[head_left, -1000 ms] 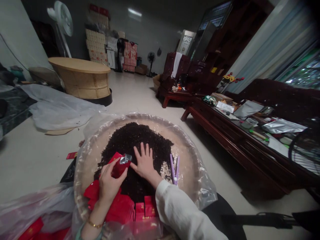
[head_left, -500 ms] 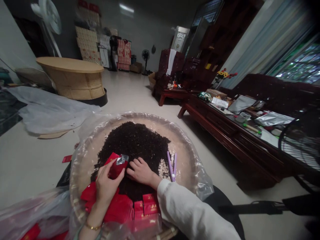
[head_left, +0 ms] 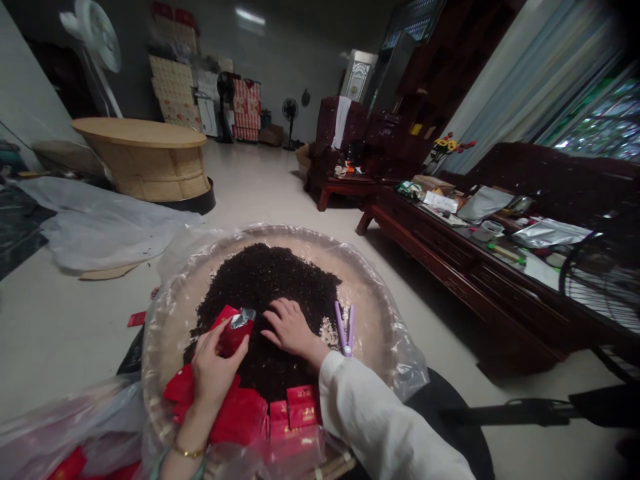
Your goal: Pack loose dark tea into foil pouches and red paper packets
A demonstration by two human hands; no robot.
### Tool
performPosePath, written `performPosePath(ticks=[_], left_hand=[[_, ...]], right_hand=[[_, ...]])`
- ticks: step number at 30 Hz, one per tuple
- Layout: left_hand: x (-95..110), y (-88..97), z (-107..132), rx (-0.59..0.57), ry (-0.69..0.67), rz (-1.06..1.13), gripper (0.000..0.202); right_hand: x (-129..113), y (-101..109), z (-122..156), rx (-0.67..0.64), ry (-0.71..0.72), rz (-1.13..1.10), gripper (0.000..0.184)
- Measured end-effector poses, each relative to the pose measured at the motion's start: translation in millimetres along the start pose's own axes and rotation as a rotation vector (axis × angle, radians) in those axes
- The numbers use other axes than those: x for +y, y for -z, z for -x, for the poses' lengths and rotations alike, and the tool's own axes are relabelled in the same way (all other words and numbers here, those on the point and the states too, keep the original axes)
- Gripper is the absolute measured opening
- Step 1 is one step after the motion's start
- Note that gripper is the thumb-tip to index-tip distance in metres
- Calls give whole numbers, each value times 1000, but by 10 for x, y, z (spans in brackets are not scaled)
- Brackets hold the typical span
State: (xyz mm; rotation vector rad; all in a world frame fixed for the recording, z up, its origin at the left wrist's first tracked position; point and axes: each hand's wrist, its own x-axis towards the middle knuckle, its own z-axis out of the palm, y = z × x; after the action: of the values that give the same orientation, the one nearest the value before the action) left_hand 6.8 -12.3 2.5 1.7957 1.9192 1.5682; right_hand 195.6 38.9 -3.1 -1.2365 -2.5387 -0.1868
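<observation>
A wide round basket tray (head_left: 370, 293) lined with clear plastic holds a dark heap of loose tea leaves (head_left: 273, 280). My left hand (head_left: 213, 370) grips a small red foil pouch (head_left: 234, 330), its silver mouth open toward the heap. My right hand (head_left: 290, 328) rests on the leaves just right of the pouch, fingers curled and scooping into them. Filled red pouches (head_left: 280, 417) lie stacked at the near edge of the tray. A purple clip (head_left: 344, 330) lies on the tray right of my right hand.
A long dark wooden table (head_left: 450, 247) with bags and clutter runs along the right. A large round bamboo tub (head_left: 145, 160) and crumpled clear plastic sheeting (head_left: 110, 227) are on the floor at left. A standing fan (head_left: 93, 40) is behind them. More red pouches (head_left: 67, 463) lie bottom left.
My right hand went from flat with spread fingers on the leaves to curled, pulling leaves toward the pouch. The left hand keeps holding the pouch in place.
</observation>
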Motion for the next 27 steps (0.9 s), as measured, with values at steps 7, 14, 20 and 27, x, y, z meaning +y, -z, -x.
performPosePath(ticks=[7, 14, 20, 27], left_hand=[[-33, -17, -10, 81, 77, -7, 52], [-65, -10, -1, 72, 67, -21, 51], [-55, -3, 9, 47, 65, -29, 50], [-53, -13, 5, 37, 34, -9, 47]], right_hand=[[-12, 47, 31, -50, -61, 16, 90], [-347, -96, -188, -81, 196, 33, 69], [-418, -259, -194, -57, 358, 42, 38], [-450, -331, -202, -49, 367, 27, 23]])
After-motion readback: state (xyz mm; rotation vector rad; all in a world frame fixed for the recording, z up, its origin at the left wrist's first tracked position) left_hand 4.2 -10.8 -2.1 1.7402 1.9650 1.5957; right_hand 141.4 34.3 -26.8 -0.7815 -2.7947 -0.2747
